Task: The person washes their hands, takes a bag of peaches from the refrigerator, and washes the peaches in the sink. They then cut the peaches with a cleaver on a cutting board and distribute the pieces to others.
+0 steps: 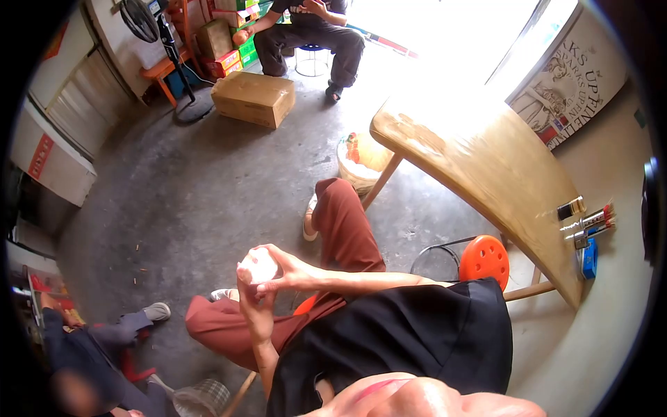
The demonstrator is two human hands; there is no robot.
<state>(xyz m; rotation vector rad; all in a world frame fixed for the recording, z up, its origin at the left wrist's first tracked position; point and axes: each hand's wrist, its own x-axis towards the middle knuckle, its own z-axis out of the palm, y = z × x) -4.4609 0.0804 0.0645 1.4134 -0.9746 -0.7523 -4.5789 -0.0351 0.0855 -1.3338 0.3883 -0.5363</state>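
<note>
Both my hands are around a pale pinkish-white rounded lump (258,267), held in front of my lap; its exact kind I cannot make out. My right hand (288,270) comes from the right side, its fingers closed around the far side and thumb against the lower edge. My left hand (256,302) reaches up from below, gripping the near side, partly hidden by the lump and the other hand. My knees in reddish-brown trousers (347,229) are below and beside the hands.
A wooden table (479,153) stands to the right, with jars and a blue box (590,258) at its edge. A lined bin (358,167), red stool (484,262) and cardboard box (253,97) are on the floor. One person sits at the back, another at lower left.
</note>
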